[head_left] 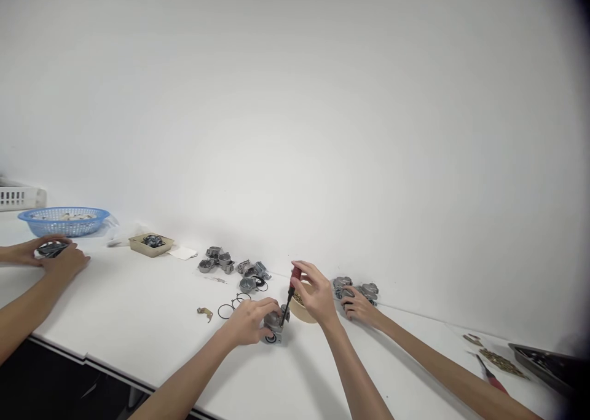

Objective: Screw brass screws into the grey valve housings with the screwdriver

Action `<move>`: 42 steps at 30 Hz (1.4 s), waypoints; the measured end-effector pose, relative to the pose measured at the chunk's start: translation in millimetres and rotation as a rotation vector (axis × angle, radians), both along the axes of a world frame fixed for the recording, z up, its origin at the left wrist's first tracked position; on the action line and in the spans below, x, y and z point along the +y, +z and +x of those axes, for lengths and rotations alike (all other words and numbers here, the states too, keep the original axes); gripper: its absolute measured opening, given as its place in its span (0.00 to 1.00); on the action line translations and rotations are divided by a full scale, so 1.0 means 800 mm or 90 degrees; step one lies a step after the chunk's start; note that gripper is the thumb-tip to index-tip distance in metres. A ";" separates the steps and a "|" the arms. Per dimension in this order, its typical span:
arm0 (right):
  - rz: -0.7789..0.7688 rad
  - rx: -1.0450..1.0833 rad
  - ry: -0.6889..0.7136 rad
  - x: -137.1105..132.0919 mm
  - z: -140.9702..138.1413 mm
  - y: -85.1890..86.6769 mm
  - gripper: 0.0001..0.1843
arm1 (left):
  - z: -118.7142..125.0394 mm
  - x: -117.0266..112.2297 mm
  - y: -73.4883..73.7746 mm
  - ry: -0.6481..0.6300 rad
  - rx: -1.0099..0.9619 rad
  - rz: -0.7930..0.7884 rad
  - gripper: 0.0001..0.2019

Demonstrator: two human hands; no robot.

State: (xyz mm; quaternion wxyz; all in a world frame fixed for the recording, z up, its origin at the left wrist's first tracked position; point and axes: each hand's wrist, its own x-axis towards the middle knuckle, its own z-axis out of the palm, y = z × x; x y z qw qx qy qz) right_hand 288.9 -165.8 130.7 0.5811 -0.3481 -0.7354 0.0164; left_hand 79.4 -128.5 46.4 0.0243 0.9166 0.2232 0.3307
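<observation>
At a white counter (147, 321), left hand (249, 321) and right hand (318, 294) meet over a metal housing (273, 336).
Nearer the counter's back edge than its front, the left hand grips the metal housing; the right hand holds a red-handled screwdriver (295, 277), slightly tilted, tip down at the part.

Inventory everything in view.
Wall: one, white, behind.
Table: one, white, below.
Baskets: two, white and blue, left.
Plastic: one, clear, left.
Trays: two, beige left, dark right.
Paper: one, white, left.
Rings: several, black, centre.
Hooked piece: one, brassy, centre.
Castings: several, grey, mid-table.
Screwdriver: one, red, centre.
Tub: one, beige, centre.
Small pieces: many, brassy, right.
Tool: one, red, right.
Others' hands: three, left and right.
Left hand: one, on casting.
Right hand: one, on screwdriver.
</observation>
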 end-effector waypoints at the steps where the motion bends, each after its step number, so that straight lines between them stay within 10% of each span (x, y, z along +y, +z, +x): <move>1: -0.008 -0.003 0.017 0.001 0.001 0.000 0.16 | 0.000 -0.001 0.001 0.000 0.001 -0.004 0.21; 42: -0.151 -0.075 0.089 -0.002 0.007 0.006 0.22 | -0.002 0.001 0.000 0.005 -0.002 -0.001 0.20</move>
